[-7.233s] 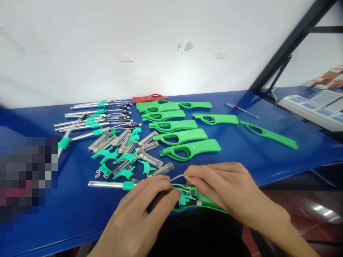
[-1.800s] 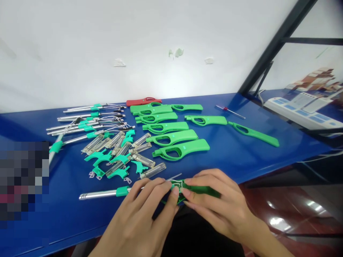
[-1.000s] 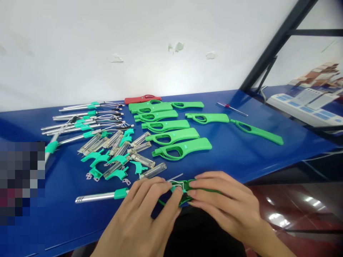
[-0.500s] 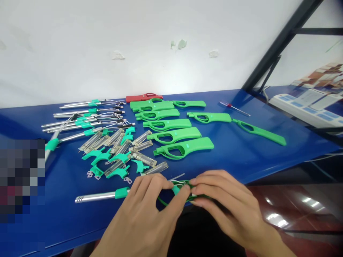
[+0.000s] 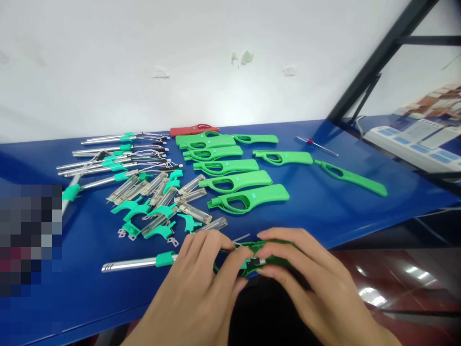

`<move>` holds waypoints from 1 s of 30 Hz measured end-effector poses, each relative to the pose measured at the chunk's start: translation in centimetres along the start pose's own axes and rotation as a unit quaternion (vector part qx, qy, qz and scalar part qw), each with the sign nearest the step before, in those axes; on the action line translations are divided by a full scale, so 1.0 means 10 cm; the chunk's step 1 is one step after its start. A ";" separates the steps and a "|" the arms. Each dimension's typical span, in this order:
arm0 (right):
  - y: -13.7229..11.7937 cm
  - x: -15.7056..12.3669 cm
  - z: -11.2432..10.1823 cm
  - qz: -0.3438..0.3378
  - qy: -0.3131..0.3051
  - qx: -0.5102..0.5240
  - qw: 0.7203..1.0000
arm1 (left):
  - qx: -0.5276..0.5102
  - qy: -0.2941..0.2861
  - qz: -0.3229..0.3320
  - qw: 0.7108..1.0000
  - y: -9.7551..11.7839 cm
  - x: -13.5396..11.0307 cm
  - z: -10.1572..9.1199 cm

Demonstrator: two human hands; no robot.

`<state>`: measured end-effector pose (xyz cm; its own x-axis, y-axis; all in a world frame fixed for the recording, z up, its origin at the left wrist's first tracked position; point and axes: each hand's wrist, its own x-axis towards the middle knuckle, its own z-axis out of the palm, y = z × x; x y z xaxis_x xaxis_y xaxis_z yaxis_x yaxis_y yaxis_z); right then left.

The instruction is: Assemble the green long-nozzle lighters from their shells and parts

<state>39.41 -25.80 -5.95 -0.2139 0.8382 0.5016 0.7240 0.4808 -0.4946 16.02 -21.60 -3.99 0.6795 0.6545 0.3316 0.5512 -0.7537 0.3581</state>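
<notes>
At the table's front edge, both my hands are closed about an open green lighter casing (image 5: 254,245). My left hand (image 5: 196,283) pinches its trigger end, where a bit of teal shows under the fingertips. My right hand (image 5: 306,274) grips the other end, thumb and fingers around the shell. Between the fingertips lies a small black igniter piece (image 5: 255,262) with a whitish tip, and a thin white wire runs above it. A silver metal tube (image 5: 129,265) with a teal collar (image 5: 164,259) sticks out to the left. The fingers hide much of the casing's inside.
Several green lighter casings (image 5: 252,198) lie behind my hands, a red casing (image 5: 194,130) at the back. Wired metal tubes (image 5: 97,168), clear fuel tanks (image 5: 194,212) and teal triggers (image 5: 162,211) spread to the left. A screwdriver (image 5: 317,145) rests at the right.
The black igniter piece now shows between my fingertips, and more of the casing's inside is visible. My fingers have shifted slightly; both hands still grip the casing.
</notes>
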 end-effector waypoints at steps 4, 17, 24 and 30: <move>0.00 0.00 0.01 -0.009 0.009 0.003 1.000 | -0.001 0.000 -0.001 1.000 0.00 -0.01 -0.01; 0.04 -0.03 -0.01 -0.050 0.013 0.002 0.999 | 0.004 0.007 0.002 1.000 0.00 0.02 0.00; -0.01 0.03 -0.04 -0.076 0.033 -0.011 0.996 | -0.006 0.007 0.006 1.000 0.00 -0.01 -0.02; 0.03 0.02 -0.06 -0.090 0.024 -0.006 0.996 | 0.000 0.071 0.027 0.997 -0.02 -0.02 0.05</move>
<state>39.95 -25.69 -5.56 -0.3094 0.7247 0.6157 0.6842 0.6193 -0.3851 15.98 -21.61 -4.63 0.6331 0.6151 0.4699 0.5159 -0.7879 0.3363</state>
